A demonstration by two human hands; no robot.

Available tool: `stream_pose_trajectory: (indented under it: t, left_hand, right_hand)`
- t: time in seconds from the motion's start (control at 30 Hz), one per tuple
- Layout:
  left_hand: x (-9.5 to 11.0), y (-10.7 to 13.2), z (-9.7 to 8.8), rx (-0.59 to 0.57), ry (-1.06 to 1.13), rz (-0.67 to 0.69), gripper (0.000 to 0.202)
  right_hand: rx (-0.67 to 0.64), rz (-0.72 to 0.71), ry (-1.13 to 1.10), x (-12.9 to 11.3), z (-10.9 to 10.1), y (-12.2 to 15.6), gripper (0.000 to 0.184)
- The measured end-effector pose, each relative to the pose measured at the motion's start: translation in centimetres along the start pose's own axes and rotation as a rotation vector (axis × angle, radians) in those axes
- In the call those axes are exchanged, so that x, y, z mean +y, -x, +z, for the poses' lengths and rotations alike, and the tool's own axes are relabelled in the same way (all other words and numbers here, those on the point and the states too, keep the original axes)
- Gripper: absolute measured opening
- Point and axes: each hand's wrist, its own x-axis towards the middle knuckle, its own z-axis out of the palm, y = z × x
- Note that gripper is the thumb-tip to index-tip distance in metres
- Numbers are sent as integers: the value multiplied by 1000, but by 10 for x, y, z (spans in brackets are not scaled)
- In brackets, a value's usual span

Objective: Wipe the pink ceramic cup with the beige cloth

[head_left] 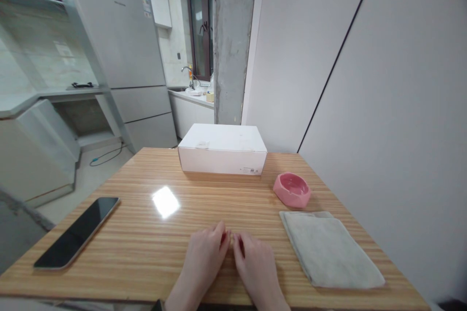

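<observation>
My left hand and my right hand rest side by side on the wooden table near its front edge. Their fingertips meet in the middle. The fingers of both are curled inward, and a small red thing shows between the fingertips; I cannot make out what it is. A white closed box stands at the far side of the table, straight ahead of my hands.
A black phone lies face up at the left. A pink ashtray sits right of the box, with a folded grey cloth in front of it. A white wall runs along the table's right side.
</observation>
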Motion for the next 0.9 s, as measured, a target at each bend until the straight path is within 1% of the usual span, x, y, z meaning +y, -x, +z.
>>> stream_pose_trajectory:
  t: [0.07,0.2,0.37,0.63,0.9]
  left_hand:
    - [-4,7,5,0,-32,-7,23]
    - [-8,15,12,27,-35,36,21]
    - [-8,15,9,17,-28,50,19]
    - [-9,15,12,23,-30,46,19]
    - [-7,13,8,6,-36,21,20]
  right_hand:
    - [-38,-9,7,-1,3,1,24]
    - [-78,-25,4,-1,3,2,20]
    - [-107,-12,53,-3,1,5,18]
    - [-100,-8,-10,-1,1,7,20]
    - [-107,0,-42,-2,-1,6,21]
